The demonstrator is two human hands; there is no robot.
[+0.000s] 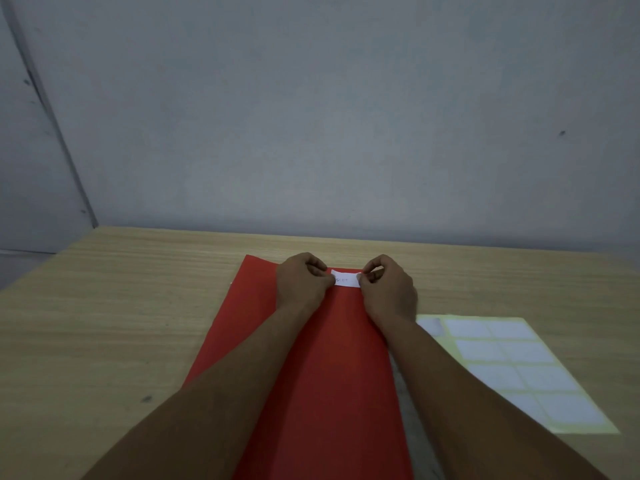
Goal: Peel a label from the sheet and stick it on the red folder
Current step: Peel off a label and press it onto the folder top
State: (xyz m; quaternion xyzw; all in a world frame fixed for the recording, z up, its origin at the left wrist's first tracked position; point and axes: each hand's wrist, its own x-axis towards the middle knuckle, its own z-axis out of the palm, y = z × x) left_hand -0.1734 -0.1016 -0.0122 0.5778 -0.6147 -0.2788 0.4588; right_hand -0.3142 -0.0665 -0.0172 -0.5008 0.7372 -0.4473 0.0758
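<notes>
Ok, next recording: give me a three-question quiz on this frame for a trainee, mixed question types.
1. True or false: the white label lies near the far edge of the red folder.
2. Which hand touches the label's right end? A) left hand B) right hand C) neither
3. Fill in: the label sheet lies on the wooden table to the ____ of the folder.

Key: 1 true, with both hands at its ends. 2 B, the right hand's fingers are on that end. 3 right; its near-left top cell looks empty.
</notes>
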